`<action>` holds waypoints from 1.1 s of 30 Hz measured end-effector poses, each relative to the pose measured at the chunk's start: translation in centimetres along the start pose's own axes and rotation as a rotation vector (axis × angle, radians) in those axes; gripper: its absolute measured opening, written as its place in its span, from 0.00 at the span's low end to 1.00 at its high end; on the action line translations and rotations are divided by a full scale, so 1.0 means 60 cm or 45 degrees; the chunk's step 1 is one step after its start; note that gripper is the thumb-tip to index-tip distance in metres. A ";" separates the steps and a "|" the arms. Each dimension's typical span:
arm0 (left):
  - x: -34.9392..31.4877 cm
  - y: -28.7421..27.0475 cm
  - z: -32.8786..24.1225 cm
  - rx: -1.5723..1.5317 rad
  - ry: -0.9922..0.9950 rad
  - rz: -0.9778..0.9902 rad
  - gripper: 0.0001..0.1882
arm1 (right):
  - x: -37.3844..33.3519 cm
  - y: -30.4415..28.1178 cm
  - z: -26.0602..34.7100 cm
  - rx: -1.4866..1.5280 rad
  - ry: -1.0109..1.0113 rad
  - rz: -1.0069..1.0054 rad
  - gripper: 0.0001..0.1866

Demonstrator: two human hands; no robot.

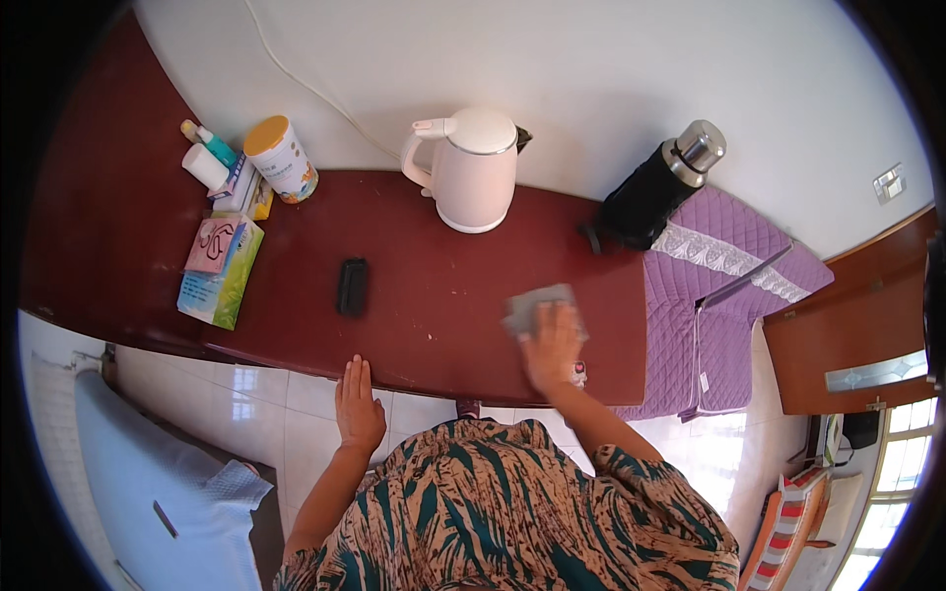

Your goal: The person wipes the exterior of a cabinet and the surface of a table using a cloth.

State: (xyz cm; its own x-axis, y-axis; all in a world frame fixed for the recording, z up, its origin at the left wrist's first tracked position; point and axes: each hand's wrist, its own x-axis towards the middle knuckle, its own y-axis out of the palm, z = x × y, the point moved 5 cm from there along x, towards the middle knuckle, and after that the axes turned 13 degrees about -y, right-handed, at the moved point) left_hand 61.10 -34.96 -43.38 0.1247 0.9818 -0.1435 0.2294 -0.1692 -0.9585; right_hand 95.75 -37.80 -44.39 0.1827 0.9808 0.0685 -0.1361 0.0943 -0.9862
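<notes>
My right hand presses a folded grey cloth onto the dark red tabletop, toward its right end. Motion blurs the cloth and fingers slightly. Beside that wrist lies a small red-and-white object, partly covered, its kind unclear. My left hand rests at the table's front edge, fingers stretched out, holding nothing. Beyond it a small black case-like object lies on the tabletop. Pale specks dot the surface between the hands.
A pink kettle stands at the back, near a black thermos on the right. At left are a yellow-lidded can, a tissue pack and small bottles. A purple quilted sofa adjoins the right end.
</notes>
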 end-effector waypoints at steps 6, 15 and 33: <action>-0.003 0.008 -0.003 -0.057 -0.058 -0.030 0.40 | 0.020 0.028 0.258 0.308 -1.075 0.325 0.36; -0.007 -0.004 -0.013 -0.151 -0.094 -0.052 0.39 | 0.191 0.009 -0.016 0.044 -0.297 0.054 0.36; 0.081 -0.048 0.071 -0.506 -0.143 -0.546 0.27 | 0.035 0.010 0.179 0.343 -0.948 0.327 0.37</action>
State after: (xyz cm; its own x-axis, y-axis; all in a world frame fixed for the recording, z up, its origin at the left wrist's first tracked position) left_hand 56.93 -29.35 -42.35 -0.1572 0.9691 0.1903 0.5830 0.2466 -0.7741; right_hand 85.59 -33.83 -43.21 -0.5650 0.8248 0.0216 -0.3314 -0.2029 -0.9214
